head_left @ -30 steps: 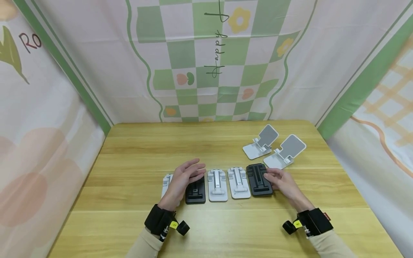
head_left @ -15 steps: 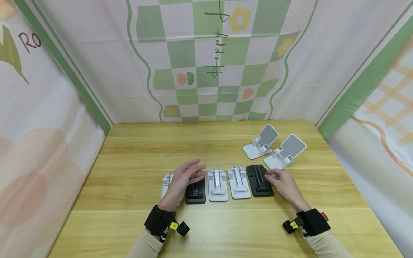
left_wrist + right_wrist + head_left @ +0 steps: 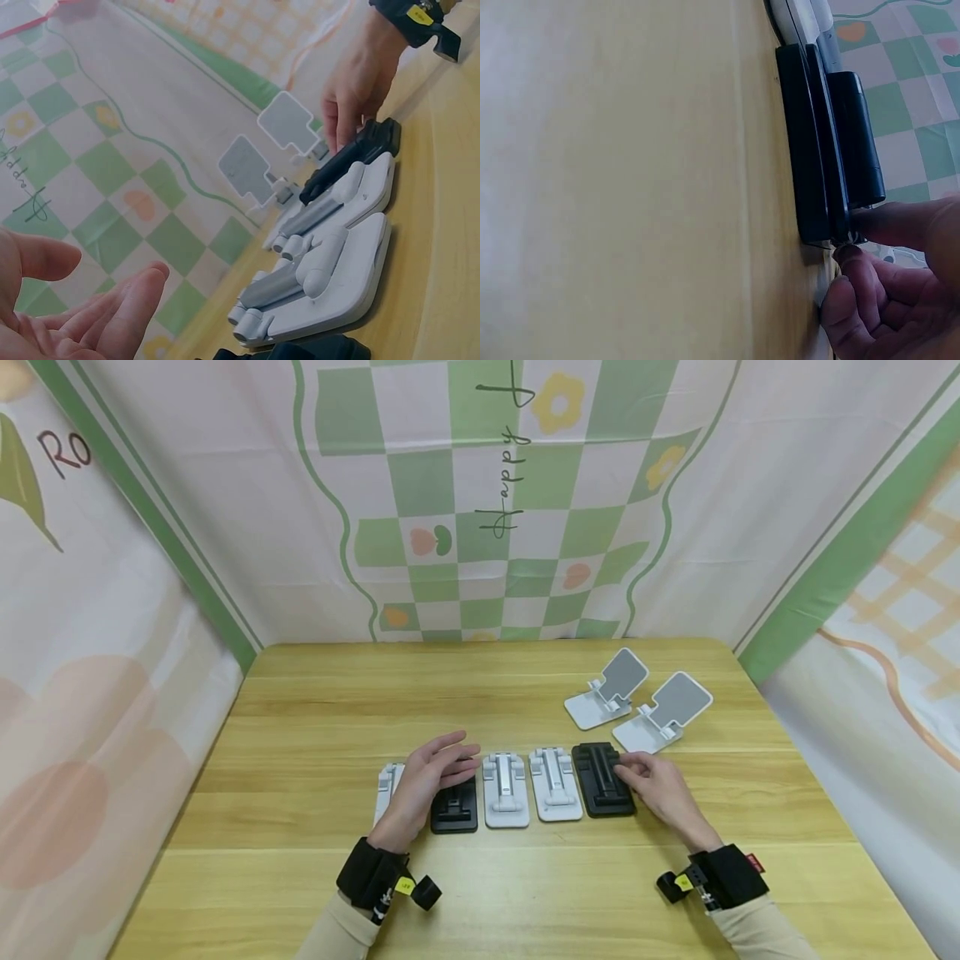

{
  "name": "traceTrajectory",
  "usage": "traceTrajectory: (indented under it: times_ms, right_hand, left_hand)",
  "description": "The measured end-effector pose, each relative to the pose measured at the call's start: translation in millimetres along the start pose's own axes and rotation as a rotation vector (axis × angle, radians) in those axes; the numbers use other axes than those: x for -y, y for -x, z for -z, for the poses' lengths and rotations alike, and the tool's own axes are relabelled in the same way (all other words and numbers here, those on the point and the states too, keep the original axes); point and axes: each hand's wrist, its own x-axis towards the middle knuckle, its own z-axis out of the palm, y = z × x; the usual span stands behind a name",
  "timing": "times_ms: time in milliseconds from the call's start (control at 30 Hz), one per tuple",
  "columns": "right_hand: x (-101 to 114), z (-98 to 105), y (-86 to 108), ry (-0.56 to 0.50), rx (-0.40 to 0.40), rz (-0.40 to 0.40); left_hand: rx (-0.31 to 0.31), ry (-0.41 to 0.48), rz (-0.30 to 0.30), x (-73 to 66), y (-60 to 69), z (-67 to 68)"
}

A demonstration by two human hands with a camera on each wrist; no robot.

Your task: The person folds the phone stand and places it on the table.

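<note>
Folded phone stands lie in a row in the head view. My right hand (image 3: 663, 789) pinches the right edge of the black phone stand (image 3: 600, 781) at the row's right end; in the right wrist view the thumb lies on that stand (image 3: 806, 150) and a fingertip meets its edge. With fingers extended, my left hand (image 3: 420, 781) hovers over the row's left end and holds nothing. It partly hides another black phone stand (image 3: 454, 814) and a white phone stand (image 3: 387, 785). Between the black ones lie two white stands, one on the left (image 3: 506, 793) and one on the right (image 3: 555, 789).
Two unfolded white phone stands with grey pads, a farther one (image 3: 622, 675) and a nearer one (image 3: 681, 702), stand behind the row's right end. The wooden table (image 3: 337, 693) meets a patterned cloth (image 3: 480, 485) at its back edge.
One second ago the right-hand black stand seemed slightly raised at its far end; it now lies lower. My right hand has shifted slightly with it. The left hand has stayed in place.
</note>
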Motion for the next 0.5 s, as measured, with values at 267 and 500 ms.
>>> traceTrajectory:
  times_ms: [267,500]
  right_hand:
    - [10,30,-6.8,-0.092,-0.239,-0.035]
    - [6,47,-30.5,-0.166,-0.702,0.018]
  left_hand:
    - [-0.008,-0.007,0.01,-0.5,0.3,0.1]
    - [-0.003,-0.005,-0.001,1.4,-0.3,0.9]
